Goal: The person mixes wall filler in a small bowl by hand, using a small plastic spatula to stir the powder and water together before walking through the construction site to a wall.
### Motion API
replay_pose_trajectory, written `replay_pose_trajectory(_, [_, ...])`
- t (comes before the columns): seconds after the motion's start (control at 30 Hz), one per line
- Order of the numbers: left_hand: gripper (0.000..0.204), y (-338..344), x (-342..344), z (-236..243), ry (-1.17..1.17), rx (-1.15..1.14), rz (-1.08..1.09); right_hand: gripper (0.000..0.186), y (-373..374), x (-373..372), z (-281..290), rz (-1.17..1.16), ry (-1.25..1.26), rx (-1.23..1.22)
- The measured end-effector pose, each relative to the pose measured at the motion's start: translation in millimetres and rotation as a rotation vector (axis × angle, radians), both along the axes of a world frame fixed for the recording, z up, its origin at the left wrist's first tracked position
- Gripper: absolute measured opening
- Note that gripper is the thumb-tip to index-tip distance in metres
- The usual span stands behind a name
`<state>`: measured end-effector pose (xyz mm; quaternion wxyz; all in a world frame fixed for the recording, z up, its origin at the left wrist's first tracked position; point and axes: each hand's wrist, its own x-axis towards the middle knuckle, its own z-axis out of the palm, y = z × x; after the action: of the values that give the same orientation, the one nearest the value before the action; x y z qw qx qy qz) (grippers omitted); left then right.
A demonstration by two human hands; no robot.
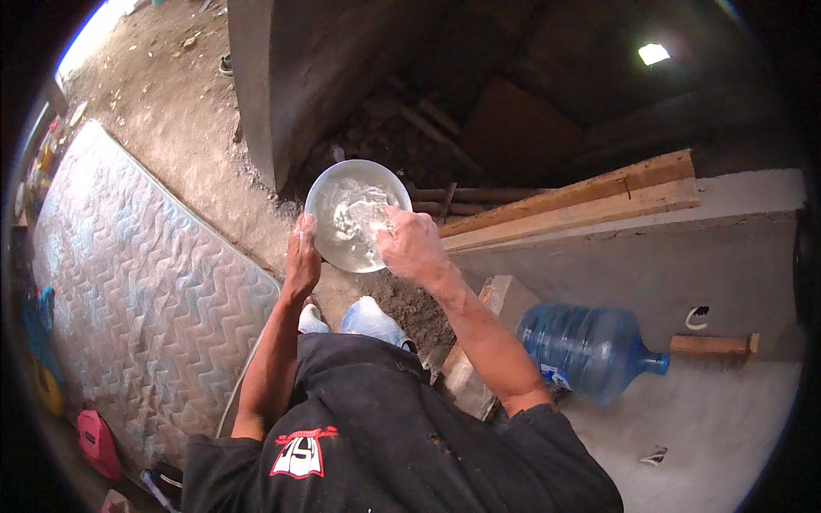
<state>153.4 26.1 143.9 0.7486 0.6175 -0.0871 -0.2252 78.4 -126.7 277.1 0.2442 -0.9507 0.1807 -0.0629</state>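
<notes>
My left hand grips the left side of a round, pale bowl, its fingers against the outer wall near the rim. Inside the bowl lies a wet white paste, smeared and swirled. Over the bowl's right part, my right hand reaches in with curled fingers, coated in white residue. Something pale and translucent shows at its fingertips, too smeared with paste to name. The bowl is held out in front of my body, above my feet.
A quilted mattress lies to the left. On the right are long wooden boards on a ledge, a large blue water jug on its side and a wooden block. A concrete pillar stands ahead; a pink bag is lower left.
</notes>
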Motion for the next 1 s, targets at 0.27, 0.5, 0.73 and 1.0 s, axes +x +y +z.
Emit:
replay_pose_trajectory(0.27, [0.039, -4, -24, 13, 0.203, -0.265, -0.162, 0.027, -23, 10, -2, -0.218, -0.072, -0.086])
replay_pose_trajectory(0.5, [0.039, -6, -36, 2, 0.308, -0.436, -0.218, 0.028, -28, -3, -11, -0.182, -0.131, -0.04])
replay_pose_trajectory(0.73, [0.049, -10, -45, -7, 0.329, -0.425, -0.237, 0.025, -25, 21, -2, -0.137, 0.027, -0.043])
replay_pose_trajectory(1.0, [0.047, -21, -57, -14, 0.43, -0.48, -0.135, 0.024, -58, 9, -1, -0.345, -0.024, -0.054])
